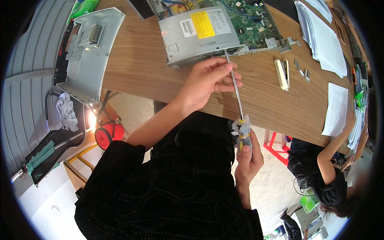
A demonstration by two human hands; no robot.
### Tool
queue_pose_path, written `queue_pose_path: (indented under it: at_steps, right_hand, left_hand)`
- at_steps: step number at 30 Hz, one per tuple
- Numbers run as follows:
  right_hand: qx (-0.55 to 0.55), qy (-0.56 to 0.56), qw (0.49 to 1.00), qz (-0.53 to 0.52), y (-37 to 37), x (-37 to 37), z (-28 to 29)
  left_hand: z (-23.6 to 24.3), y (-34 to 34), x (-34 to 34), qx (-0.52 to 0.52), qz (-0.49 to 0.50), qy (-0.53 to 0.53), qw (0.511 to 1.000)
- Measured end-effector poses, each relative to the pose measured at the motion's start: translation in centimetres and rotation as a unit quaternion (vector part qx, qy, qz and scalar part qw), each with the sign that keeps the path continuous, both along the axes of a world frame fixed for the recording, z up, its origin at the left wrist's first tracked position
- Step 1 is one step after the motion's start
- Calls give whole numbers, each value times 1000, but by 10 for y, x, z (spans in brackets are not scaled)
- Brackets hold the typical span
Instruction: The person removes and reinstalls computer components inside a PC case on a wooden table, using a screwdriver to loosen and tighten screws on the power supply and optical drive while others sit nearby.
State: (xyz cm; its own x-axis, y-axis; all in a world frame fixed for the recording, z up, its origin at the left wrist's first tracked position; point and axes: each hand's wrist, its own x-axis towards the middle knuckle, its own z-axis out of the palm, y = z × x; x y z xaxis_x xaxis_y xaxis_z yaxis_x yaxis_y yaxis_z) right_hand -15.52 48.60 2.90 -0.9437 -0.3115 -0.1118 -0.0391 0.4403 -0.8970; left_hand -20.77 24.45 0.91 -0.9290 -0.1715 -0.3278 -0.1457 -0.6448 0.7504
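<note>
My right hand (249, 162) is closed round the handle of a long screwdriver (237, 98), whose handle is wrapped in clear plastic with a yellow band. With thumb and fingers, my left hand (210, 80) pinches the upper shaft. The tip meets the near edge of a grey metal power supply (176, 36) by its right corner; the exact contact spot is too small to make out. Yellow and white labels cover the power supply's top. Beside it lies a green circuit board (252, 26) in an open metal chassis, with coloured wires behind.
A grey plastic and metal cover (90, 52) lies at the table's left. To the right are a cream stapler (281, 75), small metal pieces (303, 73), paper stacks (320, 38) and a loose sheet (336, 108). Another person (320, 168) is at the right edge; a red round object (108, 134) stands below left.
</note>
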Motion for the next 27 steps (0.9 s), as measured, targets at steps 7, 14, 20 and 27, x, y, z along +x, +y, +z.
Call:
queue_pose_path:
  at_steps: [7,14,20,27]
  right_hand:
    - [164,409,898,18,-5,2,-9]
    - [-280,-380,882,1,23,0,5]
    - [142,293,945,31,14,14,-16]
    - [-313,-229,921,-45,9,11,-3]
  left_hand:
    - [5,6,-2,-5,12,-17,1000]
    - [-8,2,-2,30,3,19,999]
    - [6,15,1,67,22,10,997]
    - [-8,9,-3,68,-2,44,997]
